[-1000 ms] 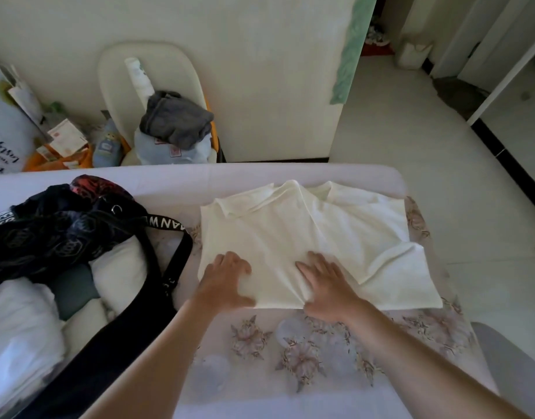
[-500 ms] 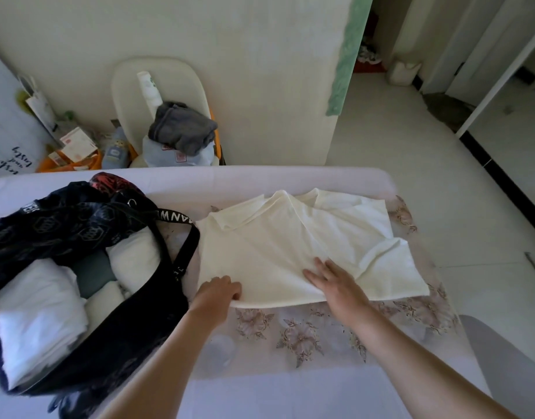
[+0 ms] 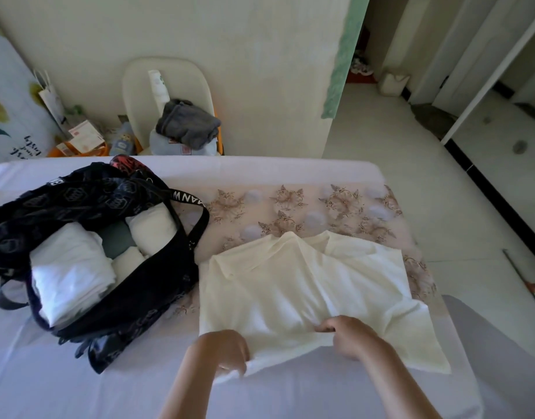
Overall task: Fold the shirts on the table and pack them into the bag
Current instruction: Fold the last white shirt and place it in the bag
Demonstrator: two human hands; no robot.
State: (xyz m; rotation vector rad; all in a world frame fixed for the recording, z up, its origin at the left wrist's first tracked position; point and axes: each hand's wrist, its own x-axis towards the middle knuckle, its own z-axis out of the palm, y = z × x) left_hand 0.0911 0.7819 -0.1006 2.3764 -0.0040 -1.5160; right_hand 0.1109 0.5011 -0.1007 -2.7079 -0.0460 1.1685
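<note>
shirt: cream shirt (image 3: 302, 282) lies flat on the table (image 3: 64, 388), collar at the far end, just right of the bag (image 3: 79, 192). Sides look partly folded in, and one corner sticks out at the near right.
step: mid-fold on this shirt, I think, with the near edge being taken up. Not yet packed.
left hand: left hand (image 3: 221, 352) is at the near-left corner. Fingers are curled round the edge and grip the fabric, which is bunched under the knuckles.
right hand: right hand (image 3: 348, 337) is at the middle of the near edge. Fingers are curled, and thumb and fingertips pinch a small ridge of cloth.
arms: both forearms reach in from the near side, roughly parallel, with wrists low over the table.
next move: probably lift the near edge and carry it toward the collar to halve the length. Both hands need to rise level so the folded sides don't slide open, then the shirt gets pressed flat.
bag: black, mouth open and facing up, folded white pieces already inside. Free room is hard to judge, though some dark lining shows between the pieces.
risk: thin cloth, and the loose right corner may flop out during the fold.
</note>
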